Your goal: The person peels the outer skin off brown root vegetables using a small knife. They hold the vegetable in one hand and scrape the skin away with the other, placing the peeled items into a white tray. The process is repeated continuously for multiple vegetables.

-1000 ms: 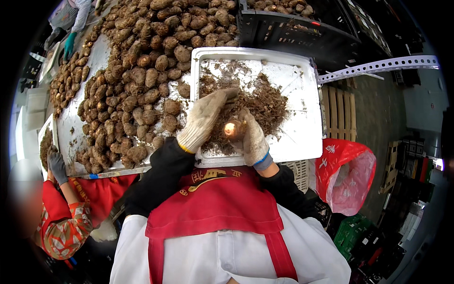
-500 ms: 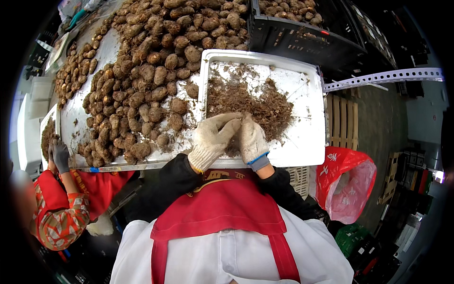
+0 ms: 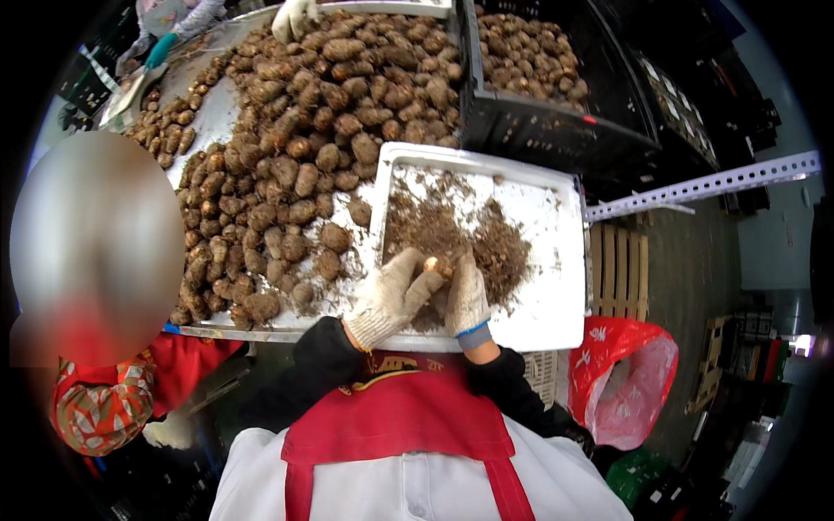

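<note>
A small brown taro point(image 3: 437, 266) with a pale peeled-looking end sits between my two gloved hands, over the near part of a white foam tray point(image 3: 556, 300). My left hand point(image 3: 395, 295), in a cream knit glove, closes its fingers and thumb on the taro from the left. From the right, my right hand point(image 3: 467, 295), in a similar glove with a blue-edged cuff, curls against the same taro; some of its fingers are hidden. Under and beyond both hands lies loose brown root fibre and skin scraps point(image 3: 499, 252) inside the tray.
A large heap of hairy taros point(image 3: 295, 165) covers the metal table to the left. Beyond the tray stands a black crate point(image 3: 556, 113) holding more taros. A red plastic bag point(image 3: 625, 373) is at the right. A co-worker point(image 3: 104, 399) is at the left; another's gloved hand point(image 3: 295, 17) touches the heap's far end.
The view has shifted, so the tray and heap sit lower. The taro's pale end now shows between my hands. A co-worker's gloved hand has come into view at the far end.
</note>
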Available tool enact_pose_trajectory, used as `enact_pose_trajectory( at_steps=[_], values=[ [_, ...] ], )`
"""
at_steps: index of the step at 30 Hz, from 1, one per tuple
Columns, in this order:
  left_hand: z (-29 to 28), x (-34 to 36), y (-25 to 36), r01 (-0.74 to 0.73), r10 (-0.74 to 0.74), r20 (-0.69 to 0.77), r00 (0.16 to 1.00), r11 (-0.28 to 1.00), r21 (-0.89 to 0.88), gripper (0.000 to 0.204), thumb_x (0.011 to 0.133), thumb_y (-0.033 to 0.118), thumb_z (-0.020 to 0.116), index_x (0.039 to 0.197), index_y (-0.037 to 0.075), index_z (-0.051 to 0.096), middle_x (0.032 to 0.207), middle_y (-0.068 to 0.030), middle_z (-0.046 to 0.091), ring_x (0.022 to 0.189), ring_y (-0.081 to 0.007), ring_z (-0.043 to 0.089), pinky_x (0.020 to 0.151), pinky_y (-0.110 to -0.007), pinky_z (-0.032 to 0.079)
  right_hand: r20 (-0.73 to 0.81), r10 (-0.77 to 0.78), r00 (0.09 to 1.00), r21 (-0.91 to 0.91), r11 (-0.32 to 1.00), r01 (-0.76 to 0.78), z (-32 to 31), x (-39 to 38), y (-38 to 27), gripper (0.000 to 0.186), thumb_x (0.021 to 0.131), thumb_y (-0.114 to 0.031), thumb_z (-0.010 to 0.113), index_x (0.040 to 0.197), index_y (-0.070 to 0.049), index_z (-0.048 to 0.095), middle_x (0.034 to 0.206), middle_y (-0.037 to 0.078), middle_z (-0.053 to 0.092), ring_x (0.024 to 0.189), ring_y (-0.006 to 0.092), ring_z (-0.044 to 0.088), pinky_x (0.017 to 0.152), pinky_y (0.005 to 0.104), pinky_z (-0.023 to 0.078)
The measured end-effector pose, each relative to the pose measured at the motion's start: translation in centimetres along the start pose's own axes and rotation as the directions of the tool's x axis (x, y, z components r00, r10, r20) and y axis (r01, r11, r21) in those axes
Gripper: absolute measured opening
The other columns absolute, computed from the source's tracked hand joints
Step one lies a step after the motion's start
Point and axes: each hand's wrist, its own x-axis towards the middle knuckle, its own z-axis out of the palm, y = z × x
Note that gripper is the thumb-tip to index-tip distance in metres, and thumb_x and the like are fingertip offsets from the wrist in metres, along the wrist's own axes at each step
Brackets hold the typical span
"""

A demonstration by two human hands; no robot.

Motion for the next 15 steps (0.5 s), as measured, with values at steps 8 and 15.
enact_pose_trajectory(
  at_steps=[8, 15],
  values=[
    [1.1, 0.3, -1.5, -0.115, 0.071, -0.13, 0.989, 0.921, -0.372, 0.028, 0.099, 0.022, 0.059, 0.114, -0.002, 0.058, 0.092, -0.0168, 0.067, 0.085, -0.0249, 0.067, 0.073, -0.037, 0.053, 0.042, 0.639, 0.768, 0.551, 0.627, -0.551, 1.4, 2.4, -6.5, 0.052, 0.102, -0.057, 0.043, 0.115, -0.008, 0.054, 0.1, 0.003, 0.06, 0.083, 0.0153, 0.06, 0.065, 0.031, 0.053],
    [2.3, -0.3, -1.7, -0.356, 0.356, -0.015, 0.934, 0.934, -0.021, 0.021, 0.092, 0.029, 0.064, 0.087, 0.009, 0.06, 0.081, -0.0143, 0.062, 0.075, -0.0361, 0.066, 0.061, -0.046, 0.052, -0.063, 0.509, 0.859, 0.624, 0.692, -0.364, -1.0, 4.5, -0.4, 0.056, 0.1, -0.055, 0.051, 0.126, -0.006, 0.059, 0.112, 0.006, 0.064, 0.097, 0.0219, 0.061, 0.088, 0.0382, 0.051]
  ],
)
